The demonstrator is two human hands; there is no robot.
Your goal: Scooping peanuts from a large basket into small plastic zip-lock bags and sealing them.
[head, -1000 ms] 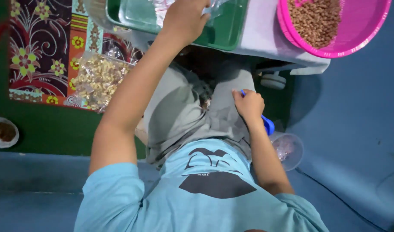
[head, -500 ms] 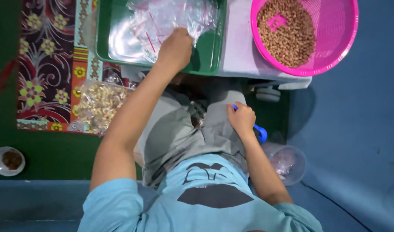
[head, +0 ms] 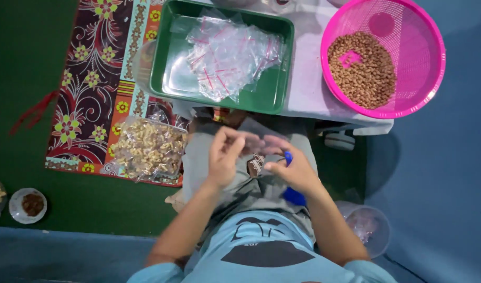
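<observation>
My left hand (head: 226, 155) and my right hand (head: 295, 170) meet over my lap, above grey trousers. Between them is a small clear plastic bag (head: 253, 140), pinched by my left fingers; it is blurred. A blue plastic scoop (head: 293, 195) is gripped in my right hand, its handle pointing down toward my shirt, and those fingers also touch the bag. Just ahead, a green tray (head: 169, 78) holds a loose pile of clear zip bags (head: 227, 57). A pink basket (head: 424, 47) to the right holds brown nuts (head: 362, 68).
The tray and basket stand on a low white table (head: 306, 78). A clear bag of pale nuts (head: 148, 149) lies on a patterned mat (head: 88, 78) at my left. By my right elbow is a clear plastic bowl (head: 370, 225). A small white dish (head: 28, 204) sits far left.
My left hand has come back from the green tray to my lap with a small clear bag. My right hand rose off my thigh to meet it. The view tilted toward the table.
</observation>
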